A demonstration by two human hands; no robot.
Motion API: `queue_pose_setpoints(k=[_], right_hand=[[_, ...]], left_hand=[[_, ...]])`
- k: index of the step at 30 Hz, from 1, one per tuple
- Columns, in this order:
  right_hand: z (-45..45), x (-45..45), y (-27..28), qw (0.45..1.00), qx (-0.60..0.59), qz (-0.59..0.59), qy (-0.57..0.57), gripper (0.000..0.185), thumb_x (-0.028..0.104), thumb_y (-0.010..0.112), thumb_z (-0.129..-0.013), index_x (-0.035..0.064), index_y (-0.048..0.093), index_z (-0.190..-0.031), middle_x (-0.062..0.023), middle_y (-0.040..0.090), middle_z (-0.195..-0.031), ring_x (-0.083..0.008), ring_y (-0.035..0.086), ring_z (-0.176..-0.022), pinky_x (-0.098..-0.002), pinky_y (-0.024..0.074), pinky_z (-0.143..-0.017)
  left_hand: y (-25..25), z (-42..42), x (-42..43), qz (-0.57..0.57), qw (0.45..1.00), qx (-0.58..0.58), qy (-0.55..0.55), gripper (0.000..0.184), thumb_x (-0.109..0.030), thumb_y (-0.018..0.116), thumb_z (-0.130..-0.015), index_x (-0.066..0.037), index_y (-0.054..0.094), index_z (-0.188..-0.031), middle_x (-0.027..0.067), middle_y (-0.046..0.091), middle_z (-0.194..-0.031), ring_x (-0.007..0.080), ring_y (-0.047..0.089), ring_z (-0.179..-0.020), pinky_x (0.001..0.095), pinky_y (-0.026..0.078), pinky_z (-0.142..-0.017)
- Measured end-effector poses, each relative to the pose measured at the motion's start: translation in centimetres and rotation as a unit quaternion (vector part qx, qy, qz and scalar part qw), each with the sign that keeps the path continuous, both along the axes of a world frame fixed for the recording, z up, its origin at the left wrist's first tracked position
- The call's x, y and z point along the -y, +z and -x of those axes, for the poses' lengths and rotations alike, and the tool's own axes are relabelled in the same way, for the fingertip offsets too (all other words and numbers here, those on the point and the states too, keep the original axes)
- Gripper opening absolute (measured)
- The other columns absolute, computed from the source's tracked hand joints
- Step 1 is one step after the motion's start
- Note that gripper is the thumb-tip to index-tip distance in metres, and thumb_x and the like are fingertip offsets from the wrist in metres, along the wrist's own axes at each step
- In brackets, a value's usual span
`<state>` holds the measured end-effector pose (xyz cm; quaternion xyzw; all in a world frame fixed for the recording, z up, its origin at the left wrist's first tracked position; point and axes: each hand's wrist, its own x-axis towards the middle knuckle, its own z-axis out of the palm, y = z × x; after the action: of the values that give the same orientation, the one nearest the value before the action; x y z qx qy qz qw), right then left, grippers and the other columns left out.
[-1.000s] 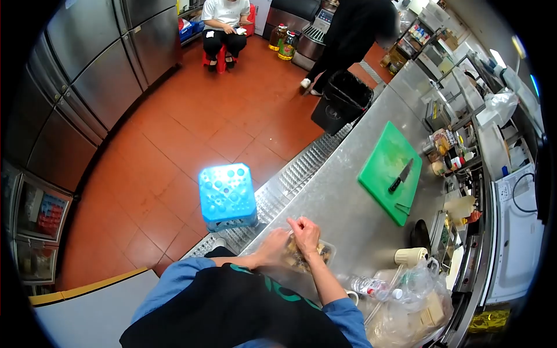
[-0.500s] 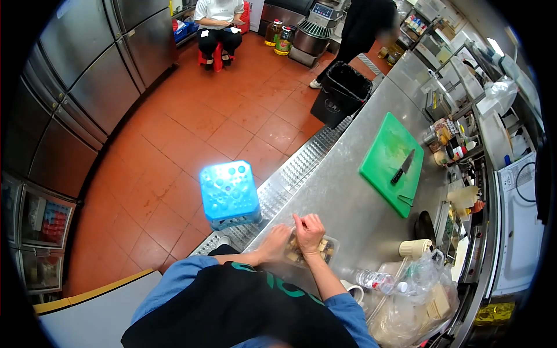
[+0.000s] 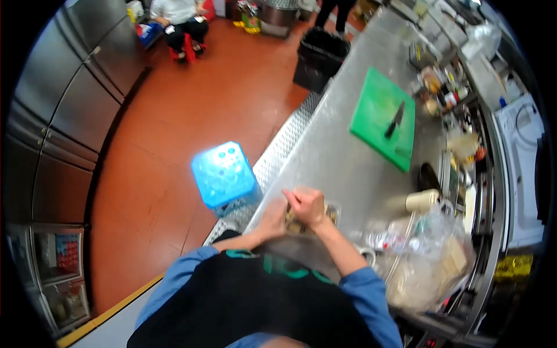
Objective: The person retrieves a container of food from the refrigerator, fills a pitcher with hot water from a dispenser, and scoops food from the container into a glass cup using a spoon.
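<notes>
A clear plastic container (image 3: 335,212) with brown and pale food pieces, too blurred to name, stands near the front edge of the steel counter. Against its left side is my left hand (image 3: 274,220), smeared by motion, so its grip does not show. Over the container my right hand (image 3: 307,206) is closed, fingers curled and thumb pointing left. Whatever those fingers hold is hidden. Farther along the counter lies a green cutting board (image 3: 377,119) with a black-handled knife (image 3: 395,120) on it.
Left of the counter stands a blue plastic stool (image 3: 223,174). Plastic bags (image 3: 429,261), a clear bottle (image 3: 383,240) and a cream-coloured container (image 3: 422,200) are at my right. Beyond are a black bin (image 3: 320,61), a seated person (image 3: 177,17) and a standing person's legs (image 3: 333,14).
My view has tilted and shifted, so the counter, board and stool sit higher in the picture. Both hands stay at the food container, the right one still closed over it.
</notes>
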<state>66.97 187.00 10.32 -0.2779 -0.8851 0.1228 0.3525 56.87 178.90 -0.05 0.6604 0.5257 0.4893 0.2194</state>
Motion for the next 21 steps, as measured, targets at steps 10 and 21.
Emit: queue_pose_setpoints(k=[10, 21], right_hand=[[-2.2, 0.9, 0.7, 0.998, -0.021, -0.031, 0.058, 0.024, 0.024, 0.071, -0.077, 0.0115, 0.060, -0.059, -0.0040, 0.051, -0.053, -0.0211, 0.053, -0.050, -0.0329, 0.0423, -0.045], [-2.1, -0.4, -1.4, 0.995, 0.072, 0.052, 0.043, 0.037, 0.038, 0.067, -0.080, 0.0078, 0.059, -0.060, -0.0087, 0.058, -0.058, -0.0278, 0.059, -0.056, -0.0377, 0.0469, -0.051]], left_hand=[[-0.3, -0.2, -0.5, 0.081, 0.993, -0.072, -0.042, 0.046, -0.019, 0.071, -0.066, 0.001, 0.053, -0.104, 0.0190, 0.054, -0.102, 0.0396, 0.048, -0.100, 0.0478, 0.034, -0.093], [1.8, 4.2, -0.4, 0.213, 0.963, 0.161, -0.044, 0.025, -0.005, 0.059, -0.077, -0.002, 0.062, -0.102, 0.0080, 0.065, -0.088, 0.0221, 0.061, -0.078, 0.0334, 0.049, -0.072]])
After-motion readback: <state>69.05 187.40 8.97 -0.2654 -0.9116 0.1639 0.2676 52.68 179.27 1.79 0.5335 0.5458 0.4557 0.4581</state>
